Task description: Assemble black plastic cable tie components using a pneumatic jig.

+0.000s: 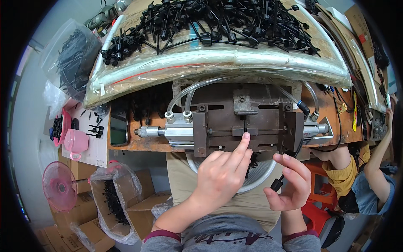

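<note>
My left hand (222, 174) reaches up over my lap, its index finger stretched to a small dark block in the middle of the metal fixture (260, 119). The fingertip lies at the lower end of a thin black stem (245, 122) standing in that block; its other fingers are bent, and its thumb is hidden. Lower right, my right hand (294, 180) has its fingers curled round a black plastic stem part with a ridged knob (276, 185), which hangs below the fingers. The part's upper end runs up beside the fixture's right jaw.
A heap of black stem parts (210, 25) covers the plastic-wrapped board above the fixture. Air cylinders (178, 130) with clear hoses flank the fixture. A white-rimmed basket (256, 182) sits on my lap. At left are a pink fan (60, 186) and open cartons; another person (378, 176) sits at right.
</note>
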The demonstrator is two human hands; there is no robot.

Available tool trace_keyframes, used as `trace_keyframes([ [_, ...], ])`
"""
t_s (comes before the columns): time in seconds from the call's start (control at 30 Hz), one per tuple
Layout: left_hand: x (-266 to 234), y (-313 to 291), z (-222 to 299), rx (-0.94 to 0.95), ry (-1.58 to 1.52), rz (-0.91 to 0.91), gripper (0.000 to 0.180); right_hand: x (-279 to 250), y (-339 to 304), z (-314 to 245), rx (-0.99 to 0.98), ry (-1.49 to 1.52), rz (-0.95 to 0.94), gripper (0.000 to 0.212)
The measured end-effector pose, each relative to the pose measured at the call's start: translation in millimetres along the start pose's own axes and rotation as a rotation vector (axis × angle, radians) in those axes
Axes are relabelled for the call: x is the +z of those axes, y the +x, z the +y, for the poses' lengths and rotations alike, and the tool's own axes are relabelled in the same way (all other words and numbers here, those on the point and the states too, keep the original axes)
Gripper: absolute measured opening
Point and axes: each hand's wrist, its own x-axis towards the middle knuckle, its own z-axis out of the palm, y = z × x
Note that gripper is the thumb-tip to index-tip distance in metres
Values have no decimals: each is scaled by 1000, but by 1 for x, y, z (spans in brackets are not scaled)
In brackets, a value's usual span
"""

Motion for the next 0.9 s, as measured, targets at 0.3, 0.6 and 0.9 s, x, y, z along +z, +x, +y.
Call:
trace_keyframes([
  [0.3,0,0,2,-16,-2,0,23,-3,2,-8,-62,-215,-150,35],
  [0.6,-19,-6,1,29,-111,-64,27,-1,7,-5,-44,-195,-139,29],
  [0.9,-25,-37,-1,-21,-319,-26,33,27,19,6,-69,-362,-322,20],
])
